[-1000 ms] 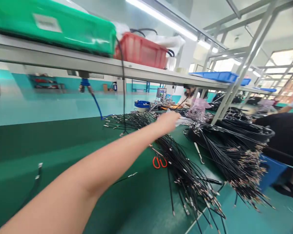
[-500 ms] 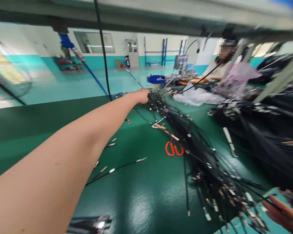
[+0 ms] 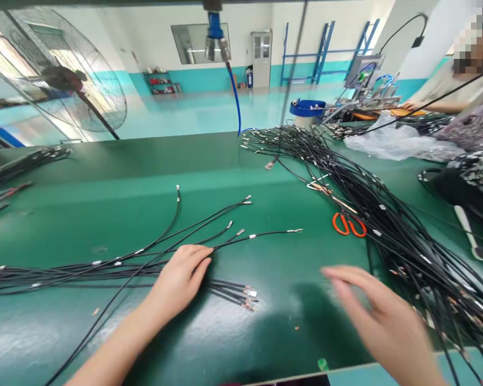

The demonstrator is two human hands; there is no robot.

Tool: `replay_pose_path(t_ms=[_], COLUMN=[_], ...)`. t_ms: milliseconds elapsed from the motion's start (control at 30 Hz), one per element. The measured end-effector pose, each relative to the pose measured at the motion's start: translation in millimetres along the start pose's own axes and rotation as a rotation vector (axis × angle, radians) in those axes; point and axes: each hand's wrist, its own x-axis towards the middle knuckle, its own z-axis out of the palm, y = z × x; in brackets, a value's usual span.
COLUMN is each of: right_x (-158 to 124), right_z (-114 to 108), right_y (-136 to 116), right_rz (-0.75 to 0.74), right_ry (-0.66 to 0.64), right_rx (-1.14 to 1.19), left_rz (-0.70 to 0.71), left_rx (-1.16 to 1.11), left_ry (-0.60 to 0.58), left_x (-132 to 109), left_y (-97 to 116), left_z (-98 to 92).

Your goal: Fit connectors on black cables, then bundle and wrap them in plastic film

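My left hand (image 3: pixel 183 273) lies over the left group of black cables (image 3: pixel 140 252), thumb and forefinger closed around a black cable whose silver-tipped end reaches out to the right. Below that hand, several cable ends with bare coppery tips (image 3: pixel 247 300) stick out. My right hand (image 3: pixel 386 327), slightly blurred, hovers above the green table with thumb and forefinger apart and nothing between them. Beyond it spreads a thick pile of black cables (image 3: pixel 358 182) with white tags. Orange-handled scissors (image 3: pixel 349 224) lie at the pile's near edge, their blades hidden under cables.
A white-handled tool (image 3: pixel 467 228) lies right of the pile, near clear plastic bags (image 3: pixel 402 142). A co-worker's arm (image 3: pixel 434 102) is at the far right. A blue air hose (image 3: pixel 235 96) hangs overhead. Red-handled tools (image 3: pixel 2 201) and more cables are at the left edge.
The view has swung left. My left hand has come back from the far end of the big pile to the left cables. My right hand has let go of a cable.
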Motion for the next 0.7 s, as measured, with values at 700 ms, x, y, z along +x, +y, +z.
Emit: replay_pose_path(t_ms=[700], right_x=[139], right_z=[124], right_y=[-24], right_rz=[-0.260], right_ry=[-0.653], right_rx=[-0.104], left_rz=[-0.002], left_rx=[-0.188], left_ry=[0.017], left_x=[1], left_y=[10], left_z=[21.8])
